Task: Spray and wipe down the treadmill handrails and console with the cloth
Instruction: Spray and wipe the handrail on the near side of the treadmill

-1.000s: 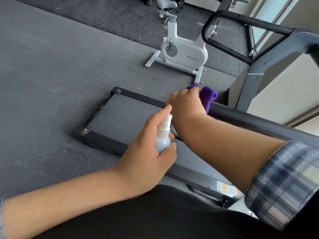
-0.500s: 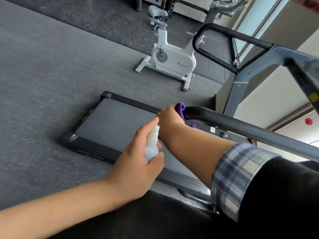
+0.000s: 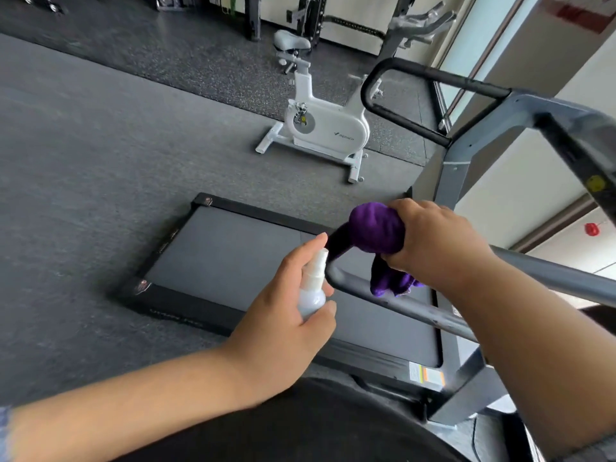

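Carpet [image 3: 83, 181] covered the floor at the left, and the treadmill belt [image 3: 233, 258] lay flat upon it. A small spray bottle [image 3: 311, 288] was gripped upright in the left hand [image 3: 283, 328], its fingers curled round the body and the forefinger raised beside the nozzle. Just right of it, a purple cloth [image 3: 375, 228] was clenched by the right hand [image 3: 436, 241] over the curved end of the near handrail [image 3: 410, 310]. A white exercise bike [image 3: 325, 126] was seen beyond the belt.

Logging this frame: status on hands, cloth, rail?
Left hand grips spray bottle. Right hand holds cloth wrapped on rail bend. Nothing blocking.
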A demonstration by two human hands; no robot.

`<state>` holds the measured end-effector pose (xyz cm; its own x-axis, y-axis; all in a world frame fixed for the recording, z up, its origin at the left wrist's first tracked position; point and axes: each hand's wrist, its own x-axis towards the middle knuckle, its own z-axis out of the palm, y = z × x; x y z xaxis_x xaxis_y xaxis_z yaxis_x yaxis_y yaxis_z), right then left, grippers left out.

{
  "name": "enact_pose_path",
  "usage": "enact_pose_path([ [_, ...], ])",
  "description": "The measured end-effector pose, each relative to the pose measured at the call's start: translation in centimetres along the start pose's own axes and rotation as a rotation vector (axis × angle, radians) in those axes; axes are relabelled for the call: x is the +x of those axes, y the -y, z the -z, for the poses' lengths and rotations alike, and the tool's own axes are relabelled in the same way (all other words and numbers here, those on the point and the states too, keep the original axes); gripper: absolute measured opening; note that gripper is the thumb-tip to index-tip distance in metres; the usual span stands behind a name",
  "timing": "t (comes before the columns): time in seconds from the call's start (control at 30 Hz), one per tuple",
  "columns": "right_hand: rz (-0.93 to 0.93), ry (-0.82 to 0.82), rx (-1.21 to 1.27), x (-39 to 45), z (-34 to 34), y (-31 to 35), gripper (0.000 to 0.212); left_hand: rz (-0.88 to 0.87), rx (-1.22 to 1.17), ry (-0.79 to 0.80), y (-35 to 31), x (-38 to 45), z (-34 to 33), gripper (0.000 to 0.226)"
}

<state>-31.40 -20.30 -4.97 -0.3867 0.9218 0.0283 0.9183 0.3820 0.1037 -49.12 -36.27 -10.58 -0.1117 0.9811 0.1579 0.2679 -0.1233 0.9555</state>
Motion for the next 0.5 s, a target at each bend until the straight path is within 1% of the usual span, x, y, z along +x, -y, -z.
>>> enact_pose_path([
  [0.1, -0.01, -0.038, 0.016, 0.0, -0.5, -0.1, 0.057, 0.005, -0.002, -0.002, 0.0, 0.2, 0.4, 0.078],
  [0.27, 0.07, 0.043, -0.14, 1.3, 0.1, 2.0, 0.079, -0.005, 0.015, -0.036, 0.2, 0.7, 0.8, 0.08],
  [0.4, 0.173, 0.055, -0.189, 2.2, 0.1, 3.8, 0.077, -0.025, 0.056, -0.011, 0.0, 1.2, -0.5, 0.084],
  [0.5, 0.183, 0.023, -0.139, 2.1, -0.2, 3.1, 0.074, -0.036, 0.079, 0.038, -0.8, 1.7, -2.2, 0.086],
])
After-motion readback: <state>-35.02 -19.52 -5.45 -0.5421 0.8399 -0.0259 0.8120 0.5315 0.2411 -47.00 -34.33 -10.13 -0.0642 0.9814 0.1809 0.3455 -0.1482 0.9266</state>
